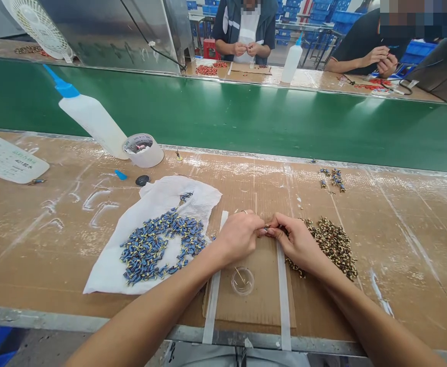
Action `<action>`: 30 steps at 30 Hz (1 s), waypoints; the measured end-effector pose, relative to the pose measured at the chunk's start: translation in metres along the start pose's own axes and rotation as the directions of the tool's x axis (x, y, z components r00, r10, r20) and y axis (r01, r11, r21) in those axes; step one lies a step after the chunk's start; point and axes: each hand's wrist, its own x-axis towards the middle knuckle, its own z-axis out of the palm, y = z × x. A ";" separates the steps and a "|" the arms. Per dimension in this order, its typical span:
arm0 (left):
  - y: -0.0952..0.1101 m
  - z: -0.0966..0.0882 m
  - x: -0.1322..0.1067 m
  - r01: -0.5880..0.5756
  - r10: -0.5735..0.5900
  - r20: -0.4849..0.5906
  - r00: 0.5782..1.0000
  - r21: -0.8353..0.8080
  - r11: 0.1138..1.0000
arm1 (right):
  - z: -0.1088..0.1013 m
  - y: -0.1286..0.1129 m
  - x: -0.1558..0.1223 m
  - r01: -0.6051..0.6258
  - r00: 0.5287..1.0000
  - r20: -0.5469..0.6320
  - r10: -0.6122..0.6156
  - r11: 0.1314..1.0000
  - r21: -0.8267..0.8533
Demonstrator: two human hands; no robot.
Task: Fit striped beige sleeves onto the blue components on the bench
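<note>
My left hand point(242, 234) and my right hand point(294, 238) meet above a taped cardboard pad point(254, 306), fingertips pinched together on tiny parts I can barely make out. On the pad below sits a small clear dish point(242, 281) with a thin stick leaning in it. Left of my hands, a pile of small blue-and-yellow pieces point(147, 252) lies on a white sheet point(104, 275). Close by my right hand is a heap of small brown-and-cream pieces point(334, 247), partly covered by that hand.
A white bottle with a blue nozzle point(93, 122) leans by a tape roll point(145, 150). Another bottle point(9, 158) lies at far left. Several blue pieces point(337, 178) sit at the back right. Beyond the green belt point(223, 117), two people work with small red parts.
</note>
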 end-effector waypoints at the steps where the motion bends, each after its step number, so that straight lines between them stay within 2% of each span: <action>1: 0.000 0.000 0.000 0.000 0.000 0.002 1.000 0.004 1.000 | 0.000 0.000 0.000 0.003 1.000 -0.002 -0.003 1.000 -0.001; 6: -0.002 -0.002 -0.002 -0.004 0.003 -0.005 1.000 -0.053 0.999 | -0.002 0.001 0.001 -0.010 1.000 0.018 0.010 0.999 0.032; 11: -0.006 -0.014 -0.004 -0.005 0.021 0.058 0.998 -0.274 0.962 | -0.009 -0.006 -0.001 -0.025 1.000 -0.006 0.026 0.990 0.137; 14: -0.006 -0.021 -0.005 0.006 0.037 0.089 0.995 -0.438 0.899 | -0.014 -0.013 -0.003 0.064 0.997 -0.044 -0.059 0.989 0.135; 18: -0.005 -0.027 -0.007 0.004 0.057 0.077 0.995 -0.631 0.775 | -0.016 -0.020 -0.005 0.195 0.981 -0.048 -0.190 0.973 0.126; 21: -0.004 -0.029 -0.009 -0.006 0.116 0.104 0.988 -0.720 0.693 | -0.014 -0.021 -0.006 0.196 0.980 -0.068 -0.186 0.965 0.176; 23: -0.002 -0.030 -0.010 0.000 0.139 0.126 0.982 -0.742 0.671 | -0.013 -0.021 -0.007 0.159 0.987 -0.077 -0.145 0.960 0.232; 25: -0.001 -0.029 -0.011 0.004 0.136 0.134 0.982 -0.724 0.690 | -0.011 -0.019 -0.007 0.098 0.994 -0.073 -0.079 0.946 0.310; 26: 0.000 -0.029 -0.011 -0.004 0.122 0.124 0.985 -0.686 0.728 | -0.010 -0.018 -0.007 0.060 0.997 -0.069 -0.038 0.935 0.351; 30: 0.003 -0.027 -0.013 -0.072 0.067 -0.025 0.997 -0.341 0.937 | -0.007 -0.015 -0.005 -0.075 0.994 -0.037 0.101 0.898 0.433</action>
